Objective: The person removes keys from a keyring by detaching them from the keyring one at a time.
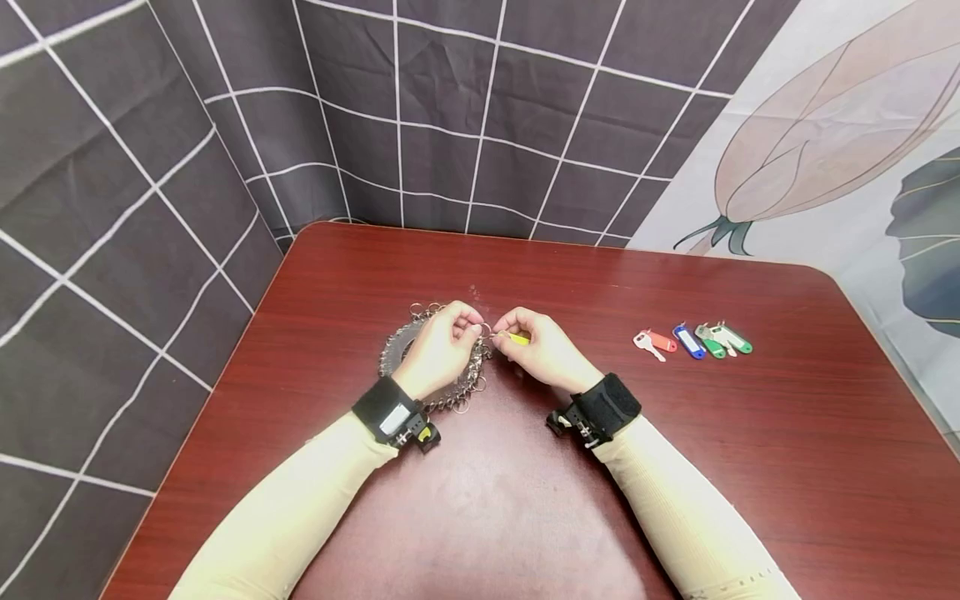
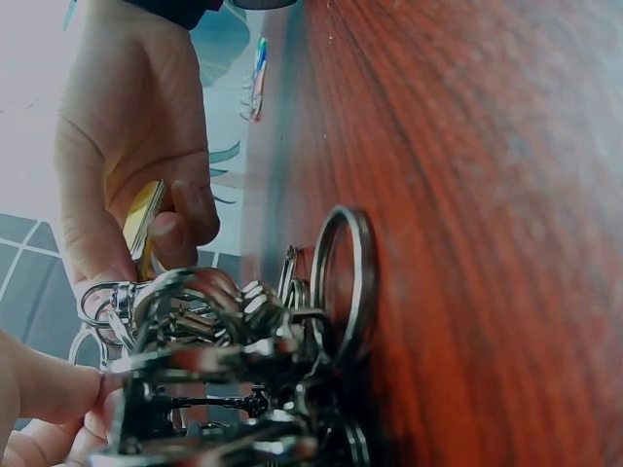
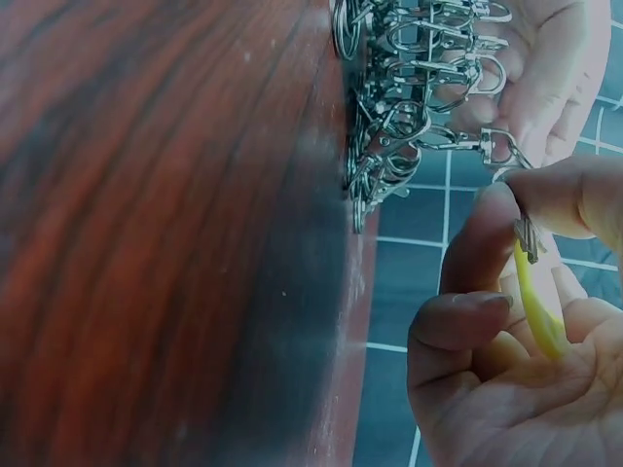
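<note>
A big round holder of metal key rings and clasps (image 1: 420,354) lies on the red-brown table (image 1: 525,500). My left hand (image 1: 442,346) rests on it and pinches one of its clasps (image 3: 492,146) at the right edge. My right hand (image 1: 536,346) pinches a yellow key tag (image 1: 517,338) by its small ring, right against that clasp. In the right wrist view the yellow key tag (image 3: 540,311) runs down into the palm, held between thumb and fingertips. The left wrist view shows the cluster of rings (image 2: 243,360) close up with the right hand (image 2: 136,146) behind it.
Several more key tags lie in a row to the right: a red one (image 1: 656,341), a blue one (image 1: 688,342) and green ones (image 1: 726,339). A dark tiled cloth hangs behind the table, whose edges are rounded.
</note>
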`<state>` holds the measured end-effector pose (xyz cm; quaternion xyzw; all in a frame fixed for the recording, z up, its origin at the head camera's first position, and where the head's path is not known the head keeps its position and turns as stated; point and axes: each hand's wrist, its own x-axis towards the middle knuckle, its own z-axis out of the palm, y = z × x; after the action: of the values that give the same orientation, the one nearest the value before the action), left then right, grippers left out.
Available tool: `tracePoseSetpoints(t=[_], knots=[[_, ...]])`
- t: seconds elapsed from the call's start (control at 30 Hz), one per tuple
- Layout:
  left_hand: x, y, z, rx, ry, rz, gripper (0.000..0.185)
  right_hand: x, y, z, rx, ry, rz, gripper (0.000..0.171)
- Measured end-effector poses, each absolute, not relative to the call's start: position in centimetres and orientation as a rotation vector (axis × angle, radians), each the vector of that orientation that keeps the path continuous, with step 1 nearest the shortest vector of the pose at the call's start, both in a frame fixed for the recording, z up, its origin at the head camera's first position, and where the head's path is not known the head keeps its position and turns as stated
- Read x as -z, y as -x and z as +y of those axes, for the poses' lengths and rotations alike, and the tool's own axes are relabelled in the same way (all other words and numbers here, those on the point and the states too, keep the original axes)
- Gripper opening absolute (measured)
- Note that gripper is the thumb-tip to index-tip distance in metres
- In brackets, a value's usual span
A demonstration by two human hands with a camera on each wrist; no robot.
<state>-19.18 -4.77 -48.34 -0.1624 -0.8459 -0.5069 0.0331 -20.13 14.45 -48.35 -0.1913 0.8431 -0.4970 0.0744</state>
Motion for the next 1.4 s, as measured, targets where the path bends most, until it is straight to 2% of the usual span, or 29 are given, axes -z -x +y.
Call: tracePoseSetpoints(t=[0.33, 0.57, 0.87, 1.1, 1.27, 1.4], knots=[[48.4, 19.2, -4.8, 1.587, 0.533, -2.618, 0.011, 48.2, 20.4, 14.3, 1.615, 0.521, 2.543, 0.016], [48.4, 19.2, -4.7, 1.593, 0.551, -2.626, 0.009, 48.0, 20.5, 14.4, 1.583, 0.537, 2.652, 0.009], [48.6, 19.2, -4.7, 1.484, 0.571, -2.706, 0.013, 47.9, 20.4, 14.3, 1.671, 0.511, 2.585, 0.014], [48.8, 19.3, -4.7, 1.444, 0.539, -2.731, 0.01, 45.5, 19.0, 13.9, 1.675, 0.515, 2.591, 0.012], [48.9, 19.4, -4.7, 1.458, 0.561, -2.747, 0.01, 48.0, 20.4, 14.4, 1.708, 0.499, 2.574, 0.014], [49.0, 19.4, -4.7, 1.433, 0.576, -2.776, 0.007, 48.3, 20.5, 14.4, 1.723, 0.502, 2.574, 0.014]])
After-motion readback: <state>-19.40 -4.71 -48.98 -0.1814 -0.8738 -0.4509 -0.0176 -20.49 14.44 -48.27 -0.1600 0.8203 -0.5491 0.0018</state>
